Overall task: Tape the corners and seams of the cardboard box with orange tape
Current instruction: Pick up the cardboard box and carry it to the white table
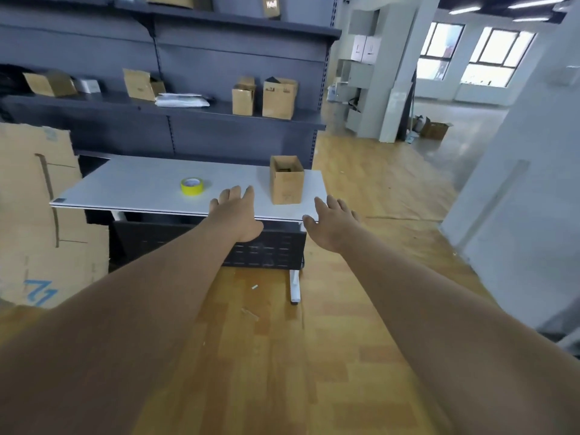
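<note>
The box [286, 180] stands upright near the bench's [131, 186] right end, close to the front edge, its top open and no tape visible on it. The tape roll [192, 186] lies flat toward the middle of the bench, well apart from the box; it looks yellow rather than orange here. The task appears not yet begun: both arms reach forward, the left hand [237, 211] over the front edge between roll and box, the right hand [334, 222] off the front right corner. Both hands hold nothing, fingers [320, 204] spread and relaxed. The next move likely calls for closing in, taking the roll in one hand and steadying the box with the other.

Behind the bench, shelves [219, 108] carry more cartons. A large cardboard sheet [34, 215] leans at the left end. Nothing blocks the reach.
</note>
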